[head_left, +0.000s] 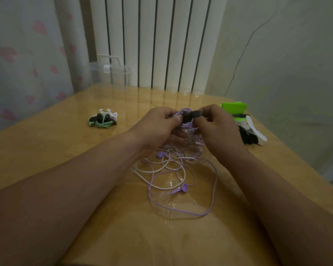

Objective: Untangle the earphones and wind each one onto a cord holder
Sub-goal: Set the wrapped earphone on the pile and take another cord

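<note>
Pretty dim, yellowish light in here. A white ribbed radiator stands right behind the glossy wooden surface. Left of the radiator hangs a pale curtain with pink hearts. Right of it is a plain off-white wall with a thin dark line running up it.

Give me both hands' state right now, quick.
Left hand: grips the black cord holder with purple cord on it.
Right hand: pinches the holder's other end.
</note>
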